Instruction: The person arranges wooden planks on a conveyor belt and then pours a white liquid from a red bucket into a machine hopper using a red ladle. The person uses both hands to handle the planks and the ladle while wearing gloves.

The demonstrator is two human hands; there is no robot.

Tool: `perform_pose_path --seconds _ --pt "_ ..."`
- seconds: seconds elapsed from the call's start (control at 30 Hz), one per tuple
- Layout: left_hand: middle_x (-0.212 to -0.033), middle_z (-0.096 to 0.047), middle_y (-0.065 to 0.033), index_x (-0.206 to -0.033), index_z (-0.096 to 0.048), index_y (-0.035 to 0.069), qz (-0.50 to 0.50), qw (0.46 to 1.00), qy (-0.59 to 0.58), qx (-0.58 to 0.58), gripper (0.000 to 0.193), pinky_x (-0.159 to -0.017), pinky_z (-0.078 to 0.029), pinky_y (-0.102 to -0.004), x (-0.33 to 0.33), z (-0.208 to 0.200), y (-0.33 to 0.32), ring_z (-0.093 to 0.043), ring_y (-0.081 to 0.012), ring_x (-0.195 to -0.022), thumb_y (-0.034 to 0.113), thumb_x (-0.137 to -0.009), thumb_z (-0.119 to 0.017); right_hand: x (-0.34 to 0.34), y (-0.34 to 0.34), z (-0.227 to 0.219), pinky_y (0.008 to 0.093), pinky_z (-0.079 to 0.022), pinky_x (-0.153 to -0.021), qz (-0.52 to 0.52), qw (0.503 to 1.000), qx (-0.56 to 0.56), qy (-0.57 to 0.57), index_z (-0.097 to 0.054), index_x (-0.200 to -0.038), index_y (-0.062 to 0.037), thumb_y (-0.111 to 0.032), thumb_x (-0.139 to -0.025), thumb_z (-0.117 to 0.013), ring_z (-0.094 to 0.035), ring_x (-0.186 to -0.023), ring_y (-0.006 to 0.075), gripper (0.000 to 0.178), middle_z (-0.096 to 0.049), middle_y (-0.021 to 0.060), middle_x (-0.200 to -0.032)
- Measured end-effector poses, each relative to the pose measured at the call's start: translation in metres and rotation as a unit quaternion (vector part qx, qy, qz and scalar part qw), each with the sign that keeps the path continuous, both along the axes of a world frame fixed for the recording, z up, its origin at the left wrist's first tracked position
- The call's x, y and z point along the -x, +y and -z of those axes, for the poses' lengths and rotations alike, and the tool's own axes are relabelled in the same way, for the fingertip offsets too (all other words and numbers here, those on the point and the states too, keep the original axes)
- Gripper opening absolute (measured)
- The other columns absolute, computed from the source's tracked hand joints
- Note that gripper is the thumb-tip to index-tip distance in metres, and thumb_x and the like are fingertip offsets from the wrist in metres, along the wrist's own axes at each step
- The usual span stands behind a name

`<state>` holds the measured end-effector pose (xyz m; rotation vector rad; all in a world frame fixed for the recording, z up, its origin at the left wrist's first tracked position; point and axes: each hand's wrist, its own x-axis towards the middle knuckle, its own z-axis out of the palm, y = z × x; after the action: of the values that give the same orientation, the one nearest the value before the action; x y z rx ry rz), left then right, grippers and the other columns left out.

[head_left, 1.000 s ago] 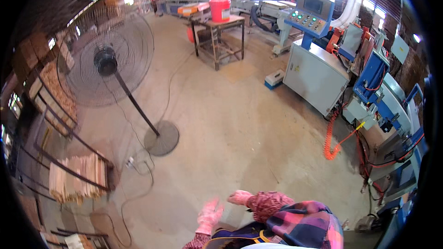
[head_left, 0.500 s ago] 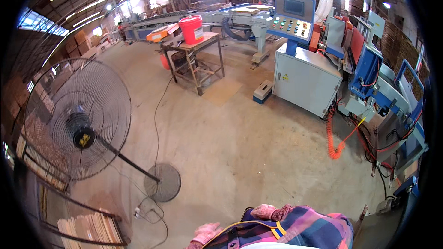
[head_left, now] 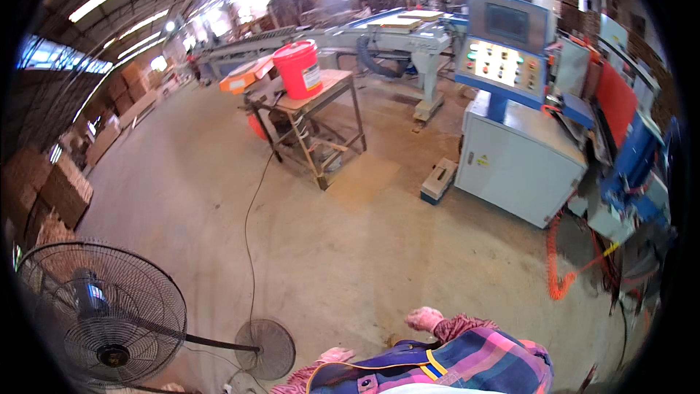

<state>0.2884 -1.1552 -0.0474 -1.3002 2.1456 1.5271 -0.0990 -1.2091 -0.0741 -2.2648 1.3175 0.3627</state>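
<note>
At the lower edge, my left hand (head_left: 335,355) in a pink glove shows beside my dark apron (head_left: 379,367). Its fingers are partly hidden and blurred. My right hand (head_left: 424,319), also in a pink glove, is held in front of my body over the floor. Its fingers look loosely bent and apart, with nothing seen in them. Neither hand touches a machine or a table. Nearest to my left hand is the round base of a standing fan (head_left: 265,350). A plaid sleeve and cloth (head_left: 481,361) cover my right side.
A red bucket (head_left: 297,71) stands on a small wooden table (head_left: 332,89) ahead. A blue and grey control panel (head_left: 502,66) rises above a white cabinet (head_left: 514,168) at right. Near it lie a toolbox (head_left: 438,181) and a coiled orange hose (head_left: 554,270). A cable (head_left: 248,248) crosses the floor.
The view has shifted: the table, bucket and cabinet appear larger and nearer, and the fan has slid toward the lower left. My right hand reaches farther out from my body.
</note>
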Motion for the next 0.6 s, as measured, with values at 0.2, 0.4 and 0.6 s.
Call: perform_pose_path --seconds 0.2,0.4,0.6 --pt "-0.107 -0.068 -0.0181 -0.108 -0.065 0.013 -0.143 0.963 -0.228 0.034 0.035 -0.088 -0.050 -0.0478 -0.033 0.027 -0.081 -0.063 -0.0381 -0.103 0.038 -0.093 -0.044 0.026 -0.216 -0.023 0.0260 -0.055 -0.071 0.280 0.919 -0.187 -0.207 -0.067 -0.116 -0.0160 -0.031 -0.087 -0.062 -0.069 -0.087 0.0120 0.033 -0.070 0.0011 -0.108" --pt "-0.105 -0.068 -0.0171 -0.107 -0.067 0.014 -0.183 0.936 -0.288 -0.084 0.034 -0.086 -0.051 -0.0454 -0.019 0.061 -0.273 -0.065 -0.0354 -0.101 0.037 -0.093 -0.046 0.024 -0.385 -0.004 0.0347 -0.054 -0.070 0.244 0.924 -0.262 -0.133 -0.066 -0.102 -0.0137 -0.029 -0.083 -0.065 -0.068 -0.085 0.0202 0.025 -0.070 0.0030 -0.102" --pt "-0.104 -0.068 -0.0164 -0.109 -0.068 0.015 0.045 0.979 -0.197 0.016 0.033 -0.083 -0.052 -0.0438 0.048 0.050 -0.573 -0.065 -0.0334 -0.099 0.036 -0.094 -0.047 0.064 -0.568 -0.048 0.0399 -0.055 -0.081 0.234 0.950 -0.091 -0.187 -0.067 -0.101 -0.0177 -0.026 -0.077 -0.067 -0.066 -0.096 0.0303 0.026 -0.068 0.0083 -0.105"
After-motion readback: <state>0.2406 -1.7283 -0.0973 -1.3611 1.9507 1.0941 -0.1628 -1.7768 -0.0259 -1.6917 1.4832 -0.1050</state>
